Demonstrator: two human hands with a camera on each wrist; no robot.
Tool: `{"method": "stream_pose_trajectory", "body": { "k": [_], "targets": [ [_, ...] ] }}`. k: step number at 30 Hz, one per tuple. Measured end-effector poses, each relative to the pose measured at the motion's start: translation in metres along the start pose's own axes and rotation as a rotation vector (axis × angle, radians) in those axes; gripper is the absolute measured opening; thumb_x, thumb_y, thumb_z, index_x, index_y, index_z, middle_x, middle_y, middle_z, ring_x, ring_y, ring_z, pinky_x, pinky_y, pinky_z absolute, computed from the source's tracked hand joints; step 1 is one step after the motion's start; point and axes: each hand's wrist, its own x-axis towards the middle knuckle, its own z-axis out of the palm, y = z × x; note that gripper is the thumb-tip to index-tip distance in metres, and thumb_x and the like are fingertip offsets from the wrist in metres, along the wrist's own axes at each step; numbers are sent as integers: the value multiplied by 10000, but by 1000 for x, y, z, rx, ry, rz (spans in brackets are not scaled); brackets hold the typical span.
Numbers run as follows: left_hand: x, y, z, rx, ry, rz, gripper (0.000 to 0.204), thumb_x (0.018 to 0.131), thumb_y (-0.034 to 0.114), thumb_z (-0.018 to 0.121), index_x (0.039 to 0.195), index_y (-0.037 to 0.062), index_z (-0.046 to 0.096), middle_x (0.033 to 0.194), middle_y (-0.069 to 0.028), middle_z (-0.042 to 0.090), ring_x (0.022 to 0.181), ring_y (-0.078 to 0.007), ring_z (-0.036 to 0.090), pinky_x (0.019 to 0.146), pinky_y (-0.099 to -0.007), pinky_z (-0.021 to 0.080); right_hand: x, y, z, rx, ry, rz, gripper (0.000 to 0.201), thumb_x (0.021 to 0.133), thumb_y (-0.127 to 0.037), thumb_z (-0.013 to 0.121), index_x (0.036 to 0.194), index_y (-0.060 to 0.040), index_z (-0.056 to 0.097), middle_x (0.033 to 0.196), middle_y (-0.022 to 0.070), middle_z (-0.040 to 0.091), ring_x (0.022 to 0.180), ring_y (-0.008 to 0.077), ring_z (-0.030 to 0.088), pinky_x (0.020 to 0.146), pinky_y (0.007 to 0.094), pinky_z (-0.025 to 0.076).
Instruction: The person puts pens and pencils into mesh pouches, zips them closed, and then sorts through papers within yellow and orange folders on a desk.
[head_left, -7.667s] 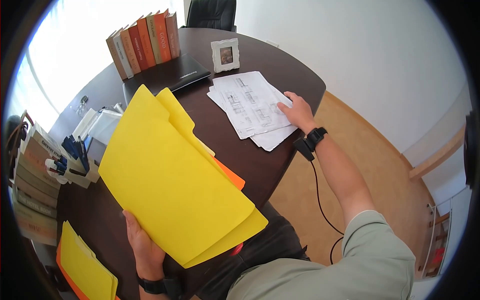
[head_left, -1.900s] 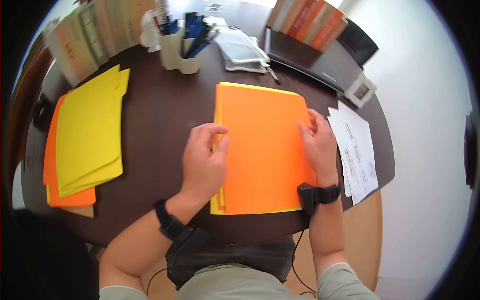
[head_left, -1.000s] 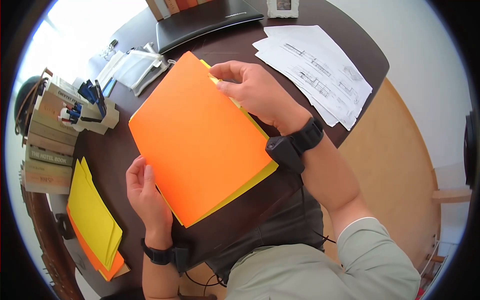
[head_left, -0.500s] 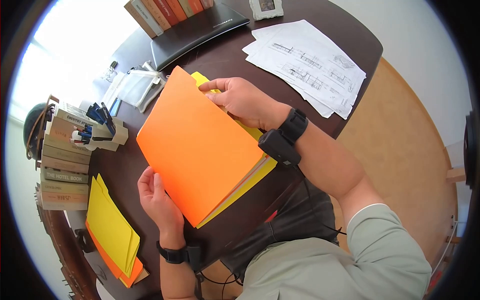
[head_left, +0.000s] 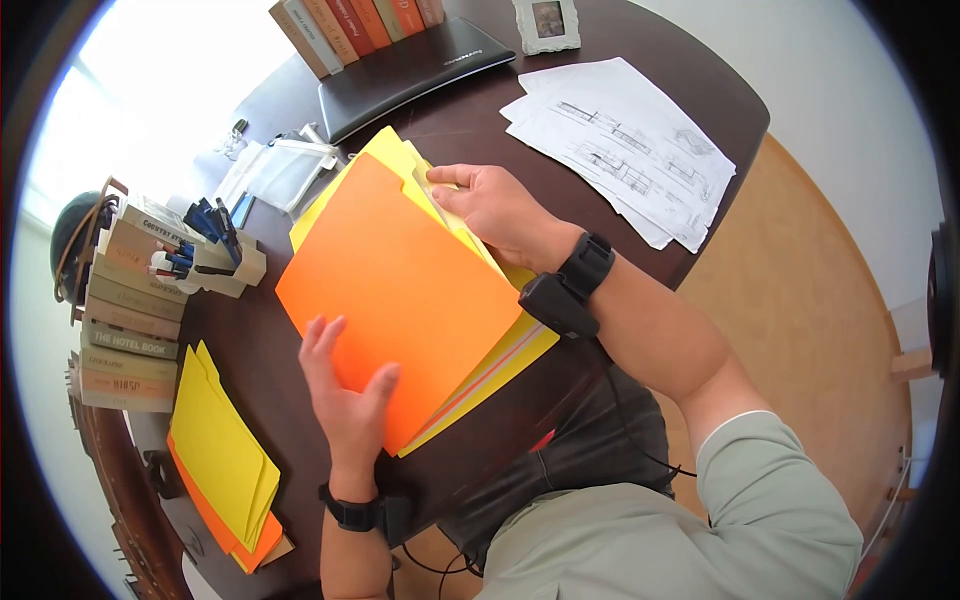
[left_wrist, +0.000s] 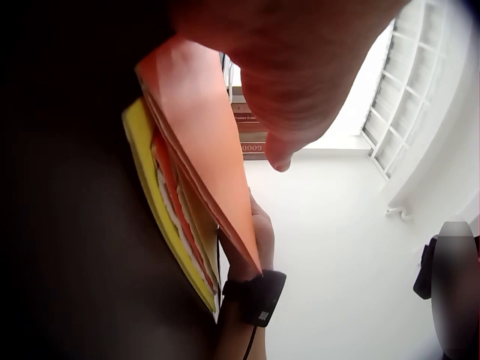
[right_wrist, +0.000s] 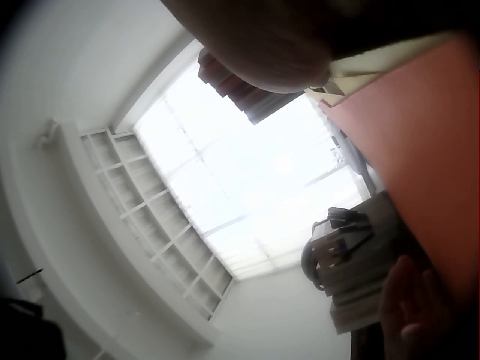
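In the head view, an orange folder point(head_left: 400, 300) lies uppermost on a slanted stack, its open edge lifted slightly. Yellow folders point(head_left: 375, 150) stick out beyond its top and right sides, with pale sheets between them. My right hand point(head_left: 500, 215) pinches the yellow tabbed edge at the upper right between thumb and fingers. At the lower left corner, my left hand point(head_left: 348, 400) has its fingers spread and thumb apart, fingertips over the orange cover. The left wrist view shows the stack's layers edge-on, with the orange cover point(left_wrist: 199, 127) raised above a yellow folder point(left_wrist: 154, 172).
To the left lies a second pile of yellow and orange folders point(head_left: 220, 450). Drawing sheets point(head_left: 625, 150) lie at the right. Behind are a closed laptop point(head_left: 415, 80), a picture frame point(head_left: 548, 25), a pen holder point(head_left: 235, 265), a pouch point(head_left: 285, 175) and rows of books point(head_left: 130, 340).
Earlier, the left hand held yellow folders while the right touched the drawings. Since then the orange folder has come on top; now more yellow shows above it, and the left hand has spread its fingers.
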Motion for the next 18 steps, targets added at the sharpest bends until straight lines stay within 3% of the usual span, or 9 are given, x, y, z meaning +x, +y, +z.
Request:
{"method": "stream_pose_trajectory", "body": {
  "k": [4, 7, 10, 12, 16, 18],
  "targets": [
    [-3, 11, 3, 127, -110, 68, 1007, 688, 553, 918, 1473, 70, 511, 1586, -212, 380, 1517, -400, 324, 1239, -495, 276, 0, 0, 0, -4, -7, 23, 501, 1067, -115, 580, 1494, 103, 435, 1204, 203, 680, 907, 151, 724, 763, 296, 625],
    [-4, 10, 6, 115, -159, 144, 1130, 582, 605, 940, 1490, 104, 493, 1605, -238, 312, 1510, -478, 293, 1224, -547, 265, -5, -6, 4, -14, -21, 47, 514, 1059, -111, 591, 1500, 99, 431, 1222, 209, 672, 934, 160, 724, 780, 305, 626],
    [-4, 20, 2, 291, -221, 301, 1250, 550, 694, 903, 1541, 87, 442, 1622, -233, 323, 1533, -463, 270, 1235, -541, 267, -13, -13, 7, 2, -37, 73, 542, 1043, -89, 605, 1513, 101, 412, 1257, 238, 653, 988, 190, 719, 828, 318, 619],
    [-4, 27, 2, 338, -281, 310, 1224, 587, 637, 923, 1557, 86, 419, 1637, -238, 301, 1535, -460, 265, 1234, -538, 270, -15, -15, 8, 26, -61, 83, 578, 1022, -55, 618, 1526, 112, 387, 1296, 285, 629, 1053, 232, 708, 889, 331, 602],
    [-5, 24, 4, 276, -338, 239, 1036, 721, 425, 914, 1553, 52, 421, 1641, -250, 308, 1531, -463, 280, 1240, -524, 259, -10, -8, 2, 3, -87, 66, 539, 1047, -62, 593, 1527, 78, 392, 1266, 227, 653, 1017, 190, 722, 859, 321, 625],
    [-6, 21, 2, 235, -328, 234, 887, 793, 323, 831, 1533, 24, 445, 1627, -259, 342, 1526, -454, 303, 1247, -514, 250, -9, -8, 3, 19, -87, 53, 531, 1047, -41, 582, 1527, 74, 387, 1275, 229, 650, 1035, 195, 720, 876, 321, 622]
  ]
}}
